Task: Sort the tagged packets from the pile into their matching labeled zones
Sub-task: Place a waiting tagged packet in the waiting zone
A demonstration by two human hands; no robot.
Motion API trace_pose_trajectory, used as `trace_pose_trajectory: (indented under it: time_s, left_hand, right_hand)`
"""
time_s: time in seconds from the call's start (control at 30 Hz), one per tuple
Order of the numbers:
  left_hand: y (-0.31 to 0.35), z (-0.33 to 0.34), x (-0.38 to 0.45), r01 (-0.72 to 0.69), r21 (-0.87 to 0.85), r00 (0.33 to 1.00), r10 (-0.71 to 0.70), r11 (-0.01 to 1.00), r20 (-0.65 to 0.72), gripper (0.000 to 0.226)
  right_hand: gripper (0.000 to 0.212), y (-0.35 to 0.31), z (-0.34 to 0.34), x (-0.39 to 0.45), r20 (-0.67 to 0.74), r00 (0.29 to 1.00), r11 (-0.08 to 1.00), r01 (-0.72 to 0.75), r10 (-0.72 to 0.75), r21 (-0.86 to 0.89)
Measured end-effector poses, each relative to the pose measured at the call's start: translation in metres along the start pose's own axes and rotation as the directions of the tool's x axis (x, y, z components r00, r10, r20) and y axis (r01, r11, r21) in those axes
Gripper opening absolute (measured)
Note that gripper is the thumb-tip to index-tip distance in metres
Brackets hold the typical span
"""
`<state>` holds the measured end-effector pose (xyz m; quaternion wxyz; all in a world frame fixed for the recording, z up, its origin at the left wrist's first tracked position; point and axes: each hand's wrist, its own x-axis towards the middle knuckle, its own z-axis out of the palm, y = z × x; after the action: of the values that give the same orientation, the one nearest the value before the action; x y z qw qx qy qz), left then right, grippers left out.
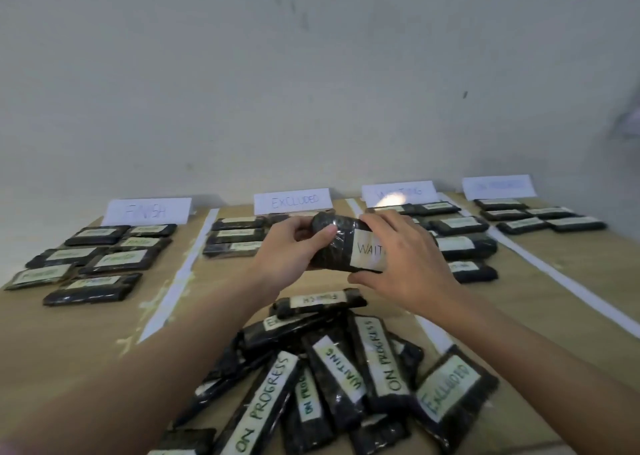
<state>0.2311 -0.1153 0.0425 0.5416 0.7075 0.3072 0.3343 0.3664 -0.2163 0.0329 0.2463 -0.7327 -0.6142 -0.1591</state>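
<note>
Between both hands, above the pile [332, 378], a black packet [341, 246] tagged WAITING is being held. Left hand [294, 246] is pinching its left end; right hand [405, 257] is clamping the right end, thumb underneath. Step: reading the tag, sorting under way. Next move likely calls for carrying it ahead and right of the grip to the WAITING zone [460, 243], laying it beside packets there. Brown table [554, 281] is divided by white strips [540, 264]; a pale wall [311, 73] is standing behind.
</note>
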Motion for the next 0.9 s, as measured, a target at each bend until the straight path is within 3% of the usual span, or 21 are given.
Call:
trace_pose_trajectory:
  time_s: [0.2, 0.37, 0.63, 0.9]
  left_hand:
    - [0.006, 0.068, 0.013, -0.072, 0.262, 0.981, 0.021, 0.962, 0.192, 0.036]
    - [0.008, 0.113, 0.019, -0.123, 0.462, 0.947, -0.035, 0.878, 0.320, 0.057]
    - [0.006, 0.138, 0.020, -0.203, 0.576, 0.913, -0.060, 0.792, 0.404, 0.051]
    - [-0.010, 0.129, 0.023, -0.179, 0.558, 0.914, -0.073, 0.810, 0.398, 0.046]
  right_hand:
    - [0.080, 0.071, -0.019, -0.030, 0.001, 0.994, 0.993, -0.105, 0.105, -0.054]
    - [0.082, 0.123, -0.036, -0.048, 0.116, 0.975, 0.980, -0.178, 0.188, -0.091]
    - [0.082, 0.172, -0.037, -0.061, 0.474, 0.848, 0.963, -0.270, 0.235, 0.005]
    - [0.076, 0.178, -0.025, -0.058, 0.572, 0.801, 0.976, -0.218, 0.174, 0.008]
